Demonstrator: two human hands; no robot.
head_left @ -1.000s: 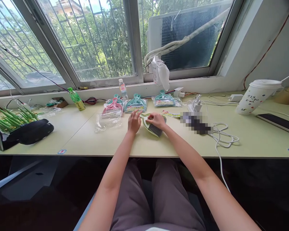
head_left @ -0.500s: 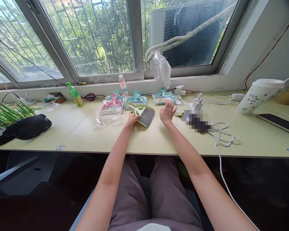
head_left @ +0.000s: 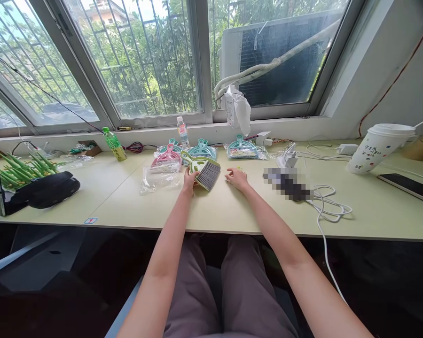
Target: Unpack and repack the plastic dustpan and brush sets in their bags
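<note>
Green and grey, the brush is at the middle of the bench, slanted, its handle toward the packs at the back and its bristles toward the right hand. The left hand has its grip closed on the near edge, beside where the bristles begin; I judge that this steadies the brush while leaving most of its face uncovered. The right hand is apart from it, fingers curled and low; a bit of green shows just beyond them, but whether the grip has hold of it I cannot tell from this angle.

The pink pack and the teal pack lie toward the sill, a placing that seems meant to leave room for both hands at the front. A clear wrapper lies crumpled just in front of the pink pack, within easy reach of the left hand. The green bottle stands off to the left and the cup well to the right, where, I would judge, neither crowds the elbows.
</note>
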